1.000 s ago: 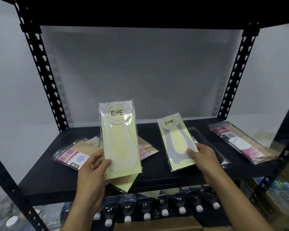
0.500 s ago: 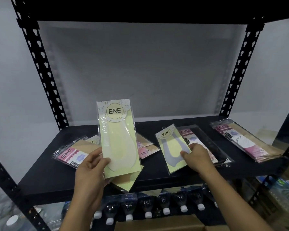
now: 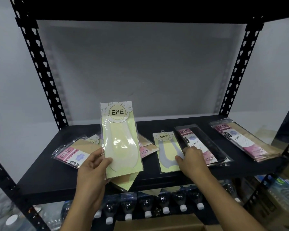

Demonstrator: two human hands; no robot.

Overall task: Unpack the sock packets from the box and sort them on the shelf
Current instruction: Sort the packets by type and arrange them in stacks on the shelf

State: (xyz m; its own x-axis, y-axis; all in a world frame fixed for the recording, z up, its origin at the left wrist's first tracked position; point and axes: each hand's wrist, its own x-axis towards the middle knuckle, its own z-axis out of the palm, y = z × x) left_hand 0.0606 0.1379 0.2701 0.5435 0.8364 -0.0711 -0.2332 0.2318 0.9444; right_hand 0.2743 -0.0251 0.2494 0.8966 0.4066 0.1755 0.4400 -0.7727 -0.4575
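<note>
Head view, forward and down. Faced a black metal shelf with perforated uprights and a grey wall behind.

Clamped the left grip on the lower left edge of a pale yellow sock packet, thumb across the front and fingers behind. Held it upright and clear of the shelf, above the front left part, with a round "ENE" label at the top. Directly under it, flat on the shelf and poking past the front edge: more yellow packets.

Set the right grip on the lower right corner of a grey-sock packet, which lay flat at mid-shelf, label end toward the wall. Pressed the thumb on its front and curled the fingers over its right edge, pinching it. Could not tell how far the fingers reached underneath.

Just beside that packet on the right, touching the same knuckles: a black packet with a pink label, flat and slightly angled. Farther right, well apart: a tan and pink stack, lying diagonally near the shelf's end. At far left, partly hidden behind the raised packet: a loose pile of tan packets with pink "ENE" labels.

Below the shelf: a row of wrapped bottles with white caps pointing forward. At the bottom edge: the top of a cardboard box.
</note>
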